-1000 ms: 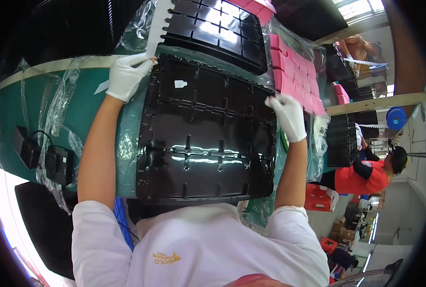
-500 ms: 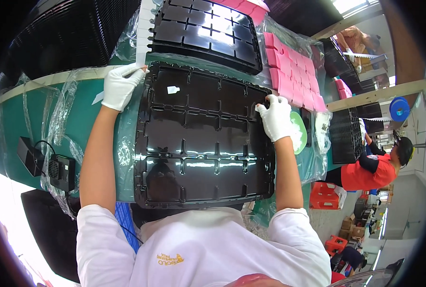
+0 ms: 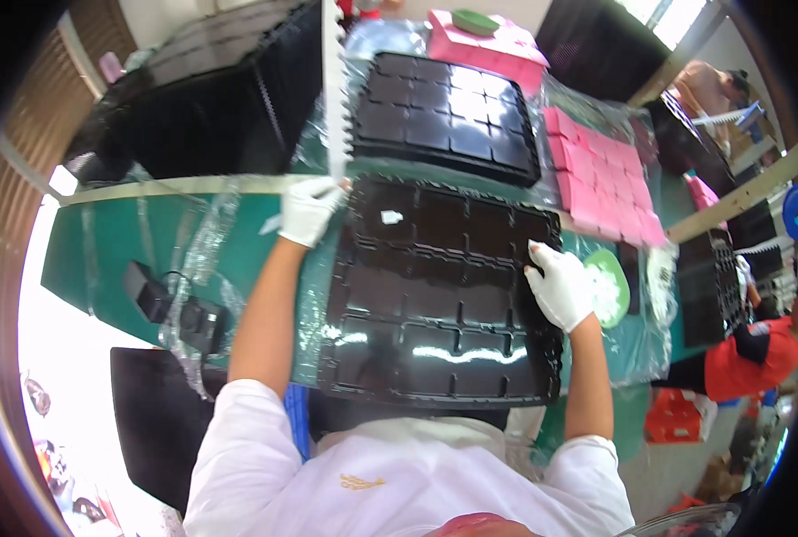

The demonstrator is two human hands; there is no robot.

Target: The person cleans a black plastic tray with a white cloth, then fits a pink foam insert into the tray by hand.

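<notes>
A shallow black plastic tray [image 3: 430, 291] with ribbed compartments lies before me. My left hand [image 3: 312, 211], white-gloved with bare fingertips, is closed at the tray's far-left corner, beside the lower end of a white toothed strip [image 3: 334, 98]. What its fingertips pinch is hidden. My right hand [image 3: 562, 286], in the same kind of glove, hovers by the tray's right edge with thumb and forefinger bent and a gap between them. A pale speck at the forefinger tip is too small to name. One small white piece [image 3: 392, 217] lies in the tray's far-left compartment.
Beyond the tray sits a stack of black trays [image 3: 443, 112]. Pink blocks [image 3: 600, 179] stand to the right, near a green dish [image 3: 606, 286] of white bits. A black box-shaped device [image 3: 204, 324] is at left. Further right, a person in red [image 3: 752, 358] works.
The whole view has shifted, moving everything rightward and down. My right hand has drawn back from the tray's right edge, its thumb and forefinger now apart. My left hand stays at the corner.
</notes>
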